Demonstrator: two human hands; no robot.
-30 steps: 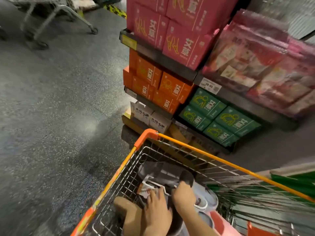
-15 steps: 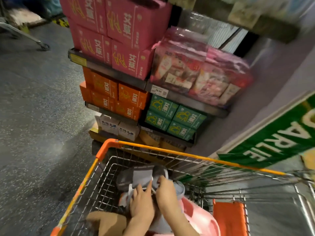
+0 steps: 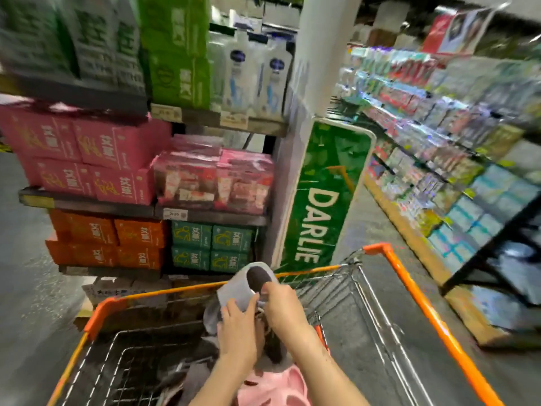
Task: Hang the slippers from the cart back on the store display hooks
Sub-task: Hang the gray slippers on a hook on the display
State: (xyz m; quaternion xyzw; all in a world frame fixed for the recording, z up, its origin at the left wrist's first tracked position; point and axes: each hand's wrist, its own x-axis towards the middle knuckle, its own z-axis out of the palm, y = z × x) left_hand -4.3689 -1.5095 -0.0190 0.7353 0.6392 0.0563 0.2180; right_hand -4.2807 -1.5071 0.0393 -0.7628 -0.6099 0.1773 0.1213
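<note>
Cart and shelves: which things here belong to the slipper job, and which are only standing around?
Job:
grey slippers, held by left hand and right hand
pink slippers
cart

Not the job:
pink boxes
orange boxes
green boxes
green sign

Dim store light, heavy motion blur, wide-angle bending at edges, shelves smeared

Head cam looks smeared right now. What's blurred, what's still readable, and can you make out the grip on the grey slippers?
Head view: heavy motion blur on the right-hand shelves and the top boxes; wide-angle bending at the edges; dim, even light. The green DARLIE sign still reads. The left hand and right hand both hold the grey slippers above the cart, fairly sharp; pink slippers lie below.
</note>
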